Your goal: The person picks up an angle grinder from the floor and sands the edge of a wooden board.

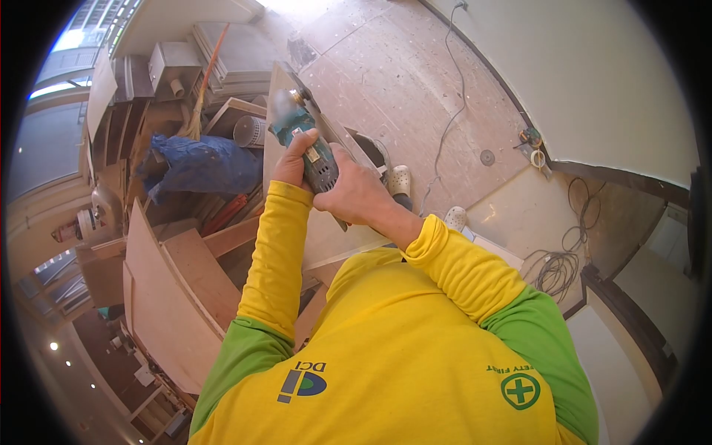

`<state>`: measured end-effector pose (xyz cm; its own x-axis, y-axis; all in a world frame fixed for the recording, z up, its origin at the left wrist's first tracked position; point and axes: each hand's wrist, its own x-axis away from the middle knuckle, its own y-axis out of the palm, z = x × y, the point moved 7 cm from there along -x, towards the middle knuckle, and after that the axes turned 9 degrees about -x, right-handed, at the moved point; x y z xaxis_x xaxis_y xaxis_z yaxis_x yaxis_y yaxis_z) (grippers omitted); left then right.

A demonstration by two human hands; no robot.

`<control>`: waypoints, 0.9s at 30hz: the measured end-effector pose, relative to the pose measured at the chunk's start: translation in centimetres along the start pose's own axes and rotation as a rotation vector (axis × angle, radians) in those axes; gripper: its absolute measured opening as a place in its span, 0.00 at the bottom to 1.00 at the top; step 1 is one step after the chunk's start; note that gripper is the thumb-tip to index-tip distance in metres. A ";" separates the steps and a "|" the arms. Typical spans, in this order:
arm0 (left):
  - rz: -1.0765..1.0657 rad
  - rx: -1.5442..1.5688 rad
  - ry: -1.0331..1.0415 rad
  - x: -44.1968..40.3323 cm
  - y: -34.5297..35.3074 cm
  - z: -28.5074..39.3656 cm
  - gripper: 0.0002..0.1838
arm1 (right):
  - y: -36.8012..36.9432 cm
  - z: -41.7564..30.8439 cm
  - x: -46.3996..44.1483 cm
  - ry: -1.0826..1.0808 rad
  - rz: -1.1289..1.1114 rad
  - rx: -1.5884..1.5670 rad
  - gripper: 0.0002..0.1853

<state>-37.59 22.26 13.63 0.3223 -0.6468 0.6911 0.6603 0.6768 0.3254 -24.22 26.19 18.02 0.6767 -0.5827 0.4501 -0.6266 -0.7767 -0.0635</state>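
Note:
A teal and black angle grinder (320, 165) is held in both of my hands. My left hand (297, 154) is closed on its left side near the front, thumb on top. My right hand (354, 189) wraps around the rear of its body from the right. The grinder's head points up and away, and its spinning end is blurred. It is over the edge of a long pale wooden board (273, 152). Whether the disc touches the board cannot be made out.
Left are a blue plastic bag (208, 165), a broom (196, 119), a perforated white bucket (250, 131) and wood panels (167, 297). Light clogs (400, 180) show beside the board. A grey cable (447, 126) crosses the dusty floor; coiled cable (555, 273) lies right.

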 end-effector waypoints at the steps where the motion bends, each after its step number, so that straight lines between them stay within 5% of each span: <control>1: -0.004 0.001 0.001 0.0 0.0 0.0 0.16 | 0.0 0.0 0.0 -0.008 0.007 0.001 0.53; 27: 0.005 -0.030 0.017 0.8 0.3 -0.3 0.15 | -0.1 0.3 0.8 0.008 -0.003 -0.011 0.51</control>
<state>-36.92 21.85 14.07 0.3369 -0.6497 0.6815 0.6784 0.6694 0.3027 -23.45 25.75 18.19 0.6751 -0.5788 0.4574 -0.6290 -0.7756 -0.0530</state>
